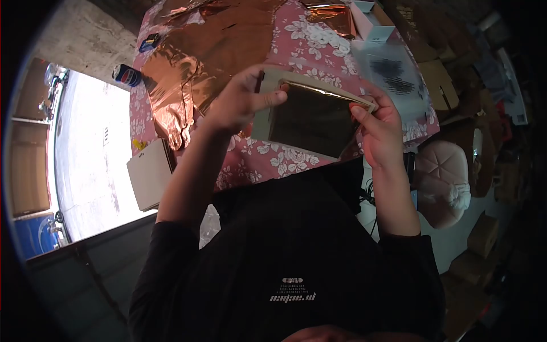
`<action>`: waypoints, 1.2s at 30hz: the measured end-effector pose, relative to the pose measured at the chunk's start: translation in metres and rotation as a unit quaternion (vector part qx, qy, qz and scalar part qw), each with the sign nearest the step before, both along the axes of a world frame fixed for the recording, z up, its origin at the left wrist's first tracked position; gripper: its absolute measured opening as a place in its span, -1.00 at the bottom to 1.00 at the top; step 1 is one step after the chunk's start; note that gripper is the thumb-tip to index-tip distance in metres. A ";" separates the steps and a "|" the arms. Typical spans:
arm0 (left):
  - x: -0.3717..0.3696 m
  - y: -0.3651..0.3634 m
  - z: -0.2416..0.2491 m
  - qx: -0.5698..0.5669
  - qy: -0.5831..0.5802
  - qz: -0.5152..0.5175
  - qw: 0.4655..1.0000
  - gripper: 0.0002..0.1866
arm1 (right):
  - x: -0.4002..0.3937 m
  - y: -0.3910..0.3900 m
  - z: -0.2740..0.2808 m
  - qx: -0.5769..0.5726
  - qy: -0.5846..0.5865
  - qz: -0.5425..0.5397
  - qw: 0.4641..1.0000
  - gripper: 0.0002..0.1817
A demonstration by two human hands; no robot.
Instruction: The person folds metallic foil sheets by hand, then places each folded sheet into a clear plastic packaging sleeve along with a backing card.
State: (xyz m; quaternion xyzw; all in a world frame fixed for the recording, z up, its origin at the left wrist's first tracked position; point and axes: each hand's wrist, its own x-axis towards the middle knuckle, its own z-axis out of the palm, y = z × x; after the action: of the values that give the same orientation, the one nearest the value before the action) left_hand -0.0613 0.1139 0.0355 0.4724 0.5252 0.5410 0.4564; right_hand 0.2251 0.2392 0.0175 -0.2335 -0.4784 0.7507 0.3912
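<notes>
A grey board (pixel 262 121) with a shiny dark gold sheet (pixel 312 121) over it is held up above the flowered tablecloth. At its left end my left hand (pixel 244 101) grips it, the thumb lying on the front face. The fingers of my right hand (pixel 378 122) pinch the upper right corner, thumb in front. The sheet's upper edge catches bright light. Crumpled copper-coloured foil (pixel 171 85) lies on the table behind and to the left of my left hand.
The pink flowered tablecloth (pixel 290 162) covers the table. A blue can (pixel 126 75) stands at its left edge, with grey boards (pixel 149 175) nearer me. At the back right are a white box (pixel 372 21) and a clear plastic bag (pixel 393 74). A cushioned seat (pixel 441 176) is at right.
</notes>
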 end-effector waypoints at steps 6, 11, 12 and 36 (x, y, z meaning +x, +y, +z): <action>0.021 -0.023 -0.031 -0.072 -0.089 0.077 0.990 -0.71 | -0.006 -0.008 -0.021 -0.015 0.020 0.008 1.000 -0.61; 0.027 -0.029 -0.034 -0.036 -0.125 0.099 0.986 -0.74 | -0.011 -0.013 -0.005 0.003 -0.011 0.014 1.000 -0.68; 0.028 -0.031 -0.031 -0.046 -0.146 0.107 0.982 -0.74 | -0.012 -0.013 -0.003 0.004 -0.012 0.010 1.000 -0.68; 0.072 -0.009 0.072 0.287 0.454 0.065 0.841 -0.83 | -0.008 -0.059 0.048 0.204 -0.104 0.048 0.972 -0.70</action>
State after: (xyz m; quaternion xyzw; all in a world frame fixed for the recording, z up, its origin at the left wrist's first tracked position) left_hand 0.0106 0.1051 0.1078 0.7396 0.5244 0.4212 -0.0252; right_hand 0.2174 0.1798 0.0655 -0.2027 -0.6701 0.6267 0.3423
